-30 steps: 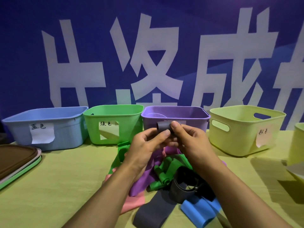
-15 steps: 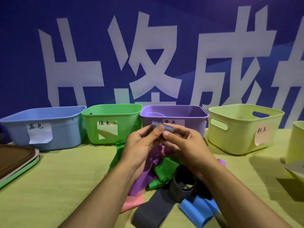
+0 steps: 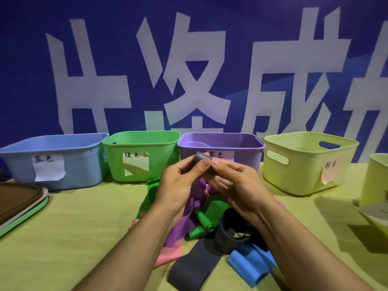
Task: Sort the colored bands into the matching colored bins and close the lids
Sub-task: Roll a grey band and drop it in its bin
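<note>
Both hands are raised in front of the purple bin. My left hand and my right hand pinch a small rolled grey band between thumbs and fingertips. Under them on the table lies a heap of bands: purple, green, pink, grey, a grey loop and blue. A blue bin, a green bin and a yellow-green bin stand in the row, all open and labelled.
Stacked lids, brown on top, lie at the left edge. Another yellow-green bin sits at the far right with a paper label by it. A blue banner with white characters stands close behind the bins.
The hands sank slightly and kept working the small grey band between the fingertips; it now lies flatter and more covered by the thumbs. The heap on the table has not moved.
</note>
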Demonstrator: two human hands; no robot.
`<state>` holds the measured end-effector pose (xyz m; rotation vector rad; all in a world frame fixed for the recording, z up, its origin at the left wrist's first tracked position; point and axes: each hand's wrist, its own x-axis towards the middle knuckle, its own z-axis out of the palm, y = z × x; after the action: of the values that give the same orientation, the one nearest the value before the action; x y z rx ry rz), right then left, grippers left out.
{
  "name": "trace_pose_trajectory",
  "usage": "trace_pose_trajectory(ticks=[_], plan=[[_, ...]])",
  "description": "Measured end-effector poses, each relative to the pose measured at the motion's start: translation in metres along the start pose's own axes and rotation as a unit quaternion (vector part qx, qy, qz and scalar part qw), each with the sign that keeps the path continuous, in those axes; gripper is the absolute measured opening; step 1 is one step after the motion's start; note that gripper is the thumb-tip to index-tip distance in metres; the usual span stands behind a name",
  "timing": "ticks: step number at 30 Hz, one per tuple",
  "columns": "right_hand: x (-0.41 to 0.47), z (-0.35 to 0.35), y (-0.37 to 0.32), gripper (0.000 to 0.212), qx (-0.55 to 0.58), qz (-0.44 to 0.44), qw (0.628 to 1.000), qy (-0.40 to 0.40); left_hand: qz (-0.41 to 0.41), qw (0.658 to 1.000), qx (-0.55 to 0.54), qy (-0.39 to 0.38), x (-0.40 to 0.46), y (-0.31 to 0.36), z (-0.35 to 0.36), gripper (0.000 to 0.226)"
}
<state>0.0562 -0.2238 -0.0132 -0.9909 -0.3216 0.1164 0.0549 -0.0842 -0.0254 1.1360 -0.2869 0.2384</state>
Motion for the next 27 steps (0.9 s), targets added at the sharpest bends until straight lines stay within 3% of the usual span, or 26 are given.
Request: trace_pose_trajectory(ticks=[4, 8, 13, 18, 22, 27], plan=[[-0.005, -0.003, -0.016, 0.038, 0.035, 0.065, 0.997, -0.009, -0.011, 0.999, -0.016, -0.048, -0.003, 0.008, 0.002, 0.038], [-0.007, -0.004, -0.018, 0.027, 0.065, 0.135, 0.988, -0.034, -0.037, 0.992, -0.029, -0.117, -0.008, 0.009, 0.003, 0.042], [-0.012, -0.009, -0.017, 0.064, 0.113, 0.192, 0.969, -0.110, -0.049, 0.989, -0.030, -0.137, -0.008, 0.012, 0.001, 0.057], [-0.014, -0.008, -0.018, 0.041, 0.077, 0.135, 0.983, -0.097, -0.029, 0.995, -0.022, -0.098, -0.001, 0.009, -0.004, 0.073], [-0.011, -0.009, -0.015, 0.024, 0.063, 0.085, 0.993, -0.061, -0.004, 0.999, 0.031, -0.035, 0.003, 0.001, -0.004, 0.049], [-0.008, -0.008, -0.018, 0.025, -0.036, 0.007, 0.999, 0.035, 0.021, 0.993, 0.120, 0.000, 0.004, -0.005, -0.003, 0.022]])
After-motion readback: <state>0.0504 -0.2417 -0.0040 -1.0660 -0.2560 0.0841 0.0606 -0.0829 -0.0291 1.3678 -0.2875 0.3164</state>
